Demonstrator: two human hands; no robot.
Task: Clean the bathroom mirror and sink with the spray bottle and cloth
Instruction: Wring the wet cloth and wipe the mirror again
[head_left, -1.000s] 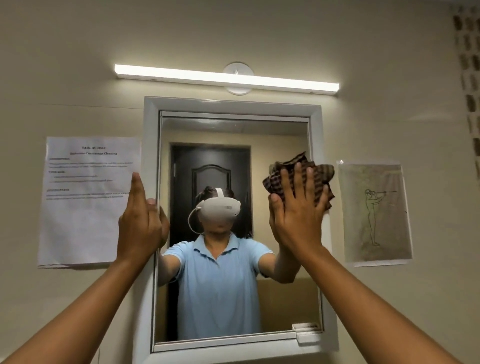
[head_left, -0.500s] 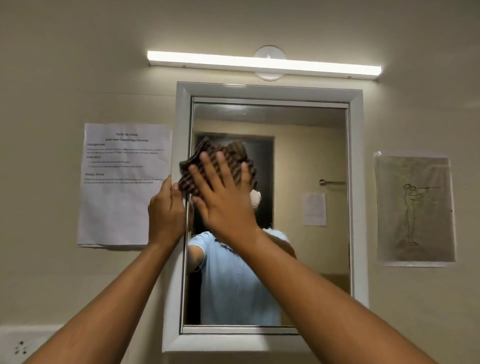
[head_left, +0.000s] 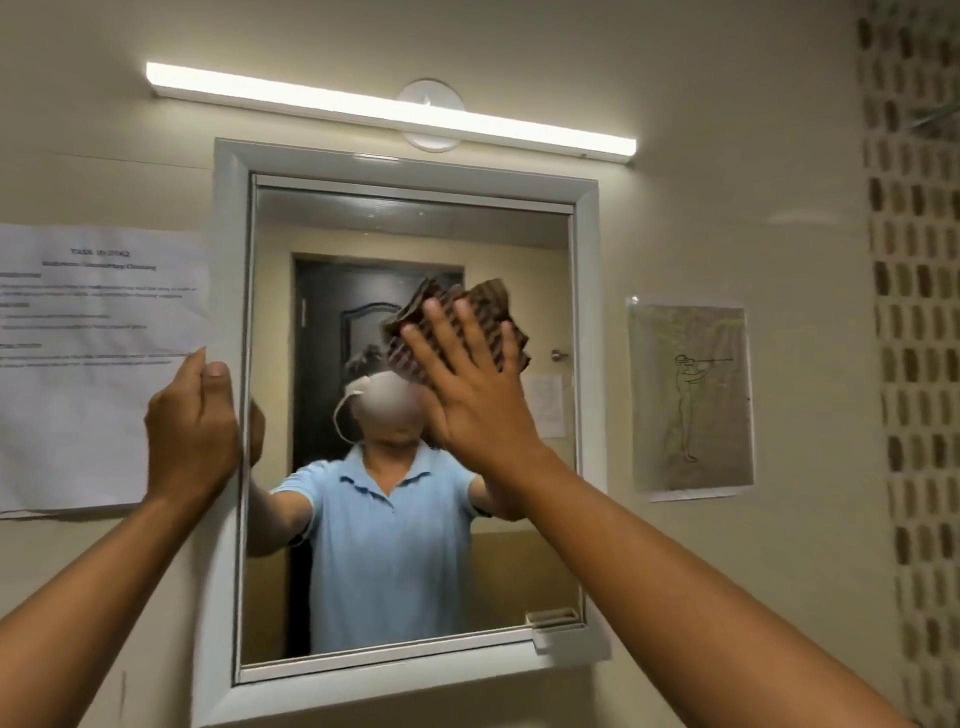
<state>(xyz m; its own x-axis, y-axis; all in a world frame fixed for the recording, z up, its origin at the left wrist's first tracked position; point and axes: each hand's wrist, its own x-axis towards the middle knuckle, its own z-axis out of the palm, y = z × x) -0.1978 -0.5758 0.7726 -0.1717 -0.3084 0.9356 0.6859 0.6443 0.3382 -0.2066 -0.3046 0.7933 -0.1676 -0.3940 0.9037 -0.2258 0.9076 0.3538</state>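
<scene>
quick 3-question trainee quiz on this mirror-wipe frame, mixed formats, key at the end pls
1. True or false: the right hand presses the cloth flat against the mirror glass.
2. Where does the left hand rest? A) on the mirror's white frame, left side B) on the light bar C) on the drawing
3. Fill in: the printed sheet hangs to the ___ of the mirror.

Key: 1 true; 2 A; 3 left
</scene>
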